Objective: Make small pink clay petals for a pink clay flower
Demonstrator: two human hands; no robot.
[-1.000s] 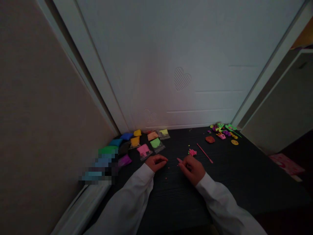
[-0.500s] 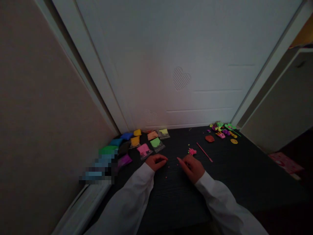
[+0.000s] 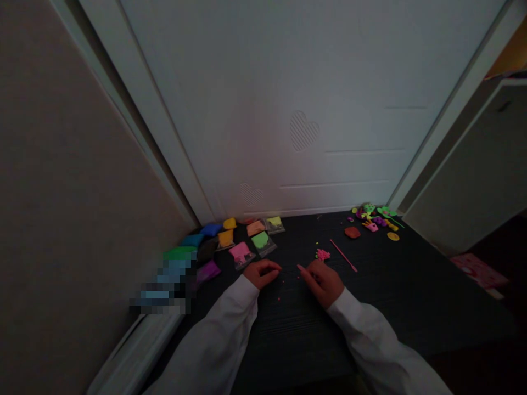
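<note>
My left hand (image 3: 262, 272) rests on the dark table (image 3: 411, 296) with its fingers curled together; anything inside them is too small to make out. A little to its right, my right hand (image 3: 323, 281) lies with its fingers pinched, the forefinger pointing left towards the other hand. Tiny pink crumbs (image 3: 280, 298) dot the table between and below the hands. Just beyond my right hand sits a small pink clay shape (image 3: 323, 254), and a thin pink stick (image 3: 343, 256) lies right of it. Both arms wear white sleeves.
Several small bags of coloured clay (image 3: 241, 252) lie at the back left, by the white door (image 3: 296, 109). A cluster of small clay pieces and tools (image 3: 373, 219) sits at the back right. A pink item (image 3: 477, 270) lies low on the right.
The view has shifted slightly; both hands stay in nearly the same place on the table.
</note>
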